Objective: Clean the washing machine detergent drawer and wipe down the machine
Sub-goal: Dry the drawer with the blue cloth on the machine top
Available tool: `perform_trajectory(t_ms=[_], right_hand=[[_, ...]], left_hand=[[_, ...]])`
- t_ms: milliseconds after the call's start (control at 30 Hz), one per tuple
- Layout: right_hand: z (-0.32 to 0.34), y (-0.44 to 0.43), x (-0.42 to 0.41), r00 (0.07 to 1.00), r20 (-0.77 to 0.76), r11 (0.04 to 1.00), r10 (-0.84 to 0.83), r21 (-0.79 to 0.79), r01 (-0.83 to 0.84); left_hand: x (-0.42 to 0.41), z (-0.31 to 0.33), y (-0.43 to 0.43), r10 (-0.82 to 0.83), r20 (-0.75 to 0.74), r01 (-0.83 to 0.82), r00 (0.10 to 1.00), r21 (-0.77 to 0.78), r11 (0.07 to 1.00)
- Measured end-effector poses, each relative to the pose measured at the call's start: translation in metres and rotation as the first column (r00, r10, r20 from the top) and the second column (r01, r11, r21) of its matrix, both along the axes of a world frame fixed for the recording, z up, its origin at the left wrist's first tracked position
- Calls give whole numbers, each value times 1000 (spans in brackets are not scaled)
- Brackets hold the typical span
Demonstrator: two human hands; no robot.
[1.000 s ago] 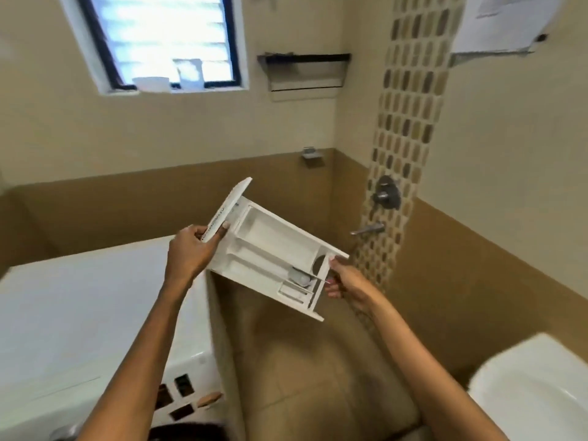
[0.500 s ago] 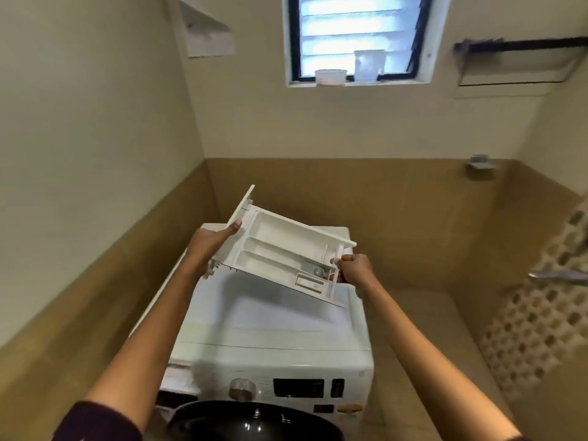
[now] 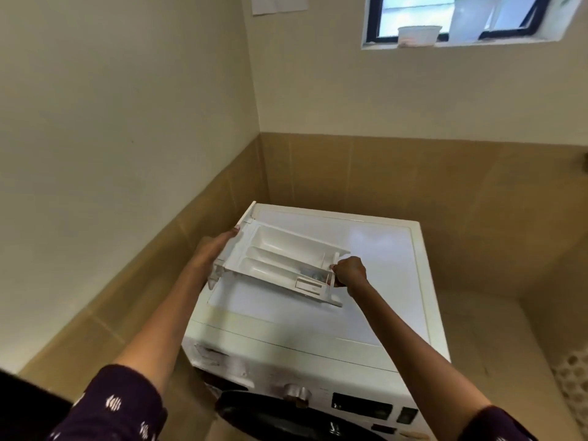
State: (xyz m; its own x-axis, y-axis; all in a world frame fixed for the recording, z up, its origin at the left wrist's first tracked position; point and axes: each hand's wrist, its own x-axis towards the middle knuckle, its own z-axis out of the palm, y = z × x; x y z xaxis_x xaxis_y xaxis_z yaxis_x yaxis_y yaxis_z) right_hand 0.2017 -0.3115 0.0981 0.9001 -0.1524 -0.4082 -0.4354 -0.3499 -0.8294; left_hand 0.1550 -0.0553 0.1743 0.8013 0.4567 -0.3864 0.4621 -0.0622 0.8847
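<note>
White washing machine [image 3: 381, 265] flat top, tilted detergent drawer [image 3: 280, 262] low over it, contact unclear

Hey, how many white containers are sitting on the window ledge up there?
2. A low round white tub sits toward the left of the white window ledge; a taller white container stands just right of it. Something smaller could hide behind them.

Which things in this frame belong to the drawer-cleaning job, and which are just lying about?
Job in hand:
- detergent drawer, held by the left hand and the right hand
- washing machine

Lying about:
- bowl and pale container on the window sill
- paper sheet
</note>
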Motion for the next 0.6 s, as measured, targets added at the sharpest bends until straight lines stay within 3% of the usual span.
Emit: perform_trajectory(t_ms=[300, 600], right_hand=[[-32, 34, -5, 996, -60, 982, -61, -182, 49], [-52, 65, -15, 993, -81, 935, -84, -350, 51]], left_hand=[[37, -75, 47, -70, -95, 57, 993, -137, 989], [47, -94, 55, -158, -141, 137, 977, -150, 979]])
